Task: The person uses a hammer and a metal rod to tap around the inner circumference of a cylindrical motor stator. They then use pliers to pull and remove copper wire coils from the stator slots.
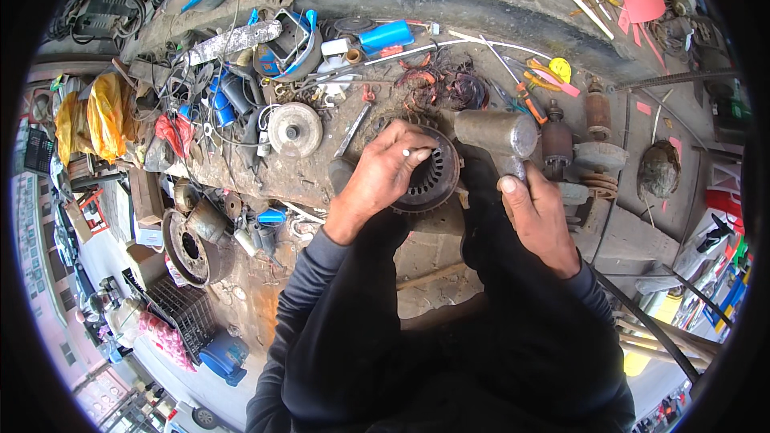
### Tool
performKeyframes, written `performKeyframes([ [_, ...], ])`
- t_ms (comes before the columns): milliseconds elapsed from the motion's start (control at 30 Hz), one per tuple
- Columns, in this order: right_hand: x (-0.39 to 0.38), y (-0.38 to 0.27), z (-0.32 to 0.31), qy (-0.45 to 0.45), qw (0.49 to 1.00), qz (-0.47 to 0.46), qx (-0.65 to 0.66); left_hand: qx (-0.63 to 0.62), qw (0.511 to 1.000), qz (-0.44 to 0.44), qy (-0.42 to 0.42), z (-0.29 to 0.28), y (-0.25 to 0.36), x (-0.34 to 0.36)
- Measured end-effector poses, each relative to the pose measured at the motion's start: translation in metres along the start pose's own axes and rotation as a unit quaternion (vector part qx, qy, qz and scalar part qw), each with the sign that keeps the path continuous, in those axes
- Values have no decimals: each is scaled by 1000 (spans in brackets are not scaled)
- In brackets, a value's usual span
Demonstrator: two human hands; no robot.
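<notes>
Between my knees stands a round motor stator (430, 202), its slotted inner ring facing up. My left hand (382, 171) is over its left side, thumb and fingers closed on a thin rod (407, 154) with a pale round end; its lower part is hidden by the hand. In my right hand (539, 220) is the handle of a heavy metal hammer (491, 133). The hammer's thick cylindrical head is just to the right of the stator, apart from the rod. Its handle is mostly covered by my fingers.
Beyond the stator lies a tangle of reddish-brown wire (421, 84). Pliers (541, 76) and rusty motor rotors (557, 143) are at right. A round metal end cover (294, 130) lies left, near a blue motor housing (281, 60). A black crate (172, 313) stands lower left.
</notes>
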State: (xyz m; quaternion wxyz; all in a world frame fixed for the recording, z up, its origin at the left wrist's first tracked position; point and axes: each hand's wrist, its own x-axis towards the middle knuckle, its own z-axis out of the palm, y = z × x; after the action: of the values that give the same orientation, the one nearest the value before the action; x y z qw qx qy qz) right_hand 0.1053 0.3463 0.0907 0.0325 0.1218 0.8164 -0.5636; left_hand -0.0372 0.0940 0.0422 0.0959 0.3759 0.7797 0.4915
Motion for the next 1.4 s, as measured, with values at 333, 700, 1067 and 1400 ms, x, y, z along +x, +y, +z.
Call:
performKeyframes([
  [333, 1, -22, -5, -42, 998, -15, -38, 165, 984, 42, -42, 10, -8, 2],
  [700, 6, -45, -10, -84, 928, -307, -192, 195, 978, 57, -55, 10, -15, -7],
  [1067, -7, -40, -17, -84, 963, -181, -179, 190, 979, 54, -49, 10, -22, -15],
  [1400, 4, -6, -3, -12, 996, -35, -77, 242, 960, -53, 129, -18, -54, -12],
])
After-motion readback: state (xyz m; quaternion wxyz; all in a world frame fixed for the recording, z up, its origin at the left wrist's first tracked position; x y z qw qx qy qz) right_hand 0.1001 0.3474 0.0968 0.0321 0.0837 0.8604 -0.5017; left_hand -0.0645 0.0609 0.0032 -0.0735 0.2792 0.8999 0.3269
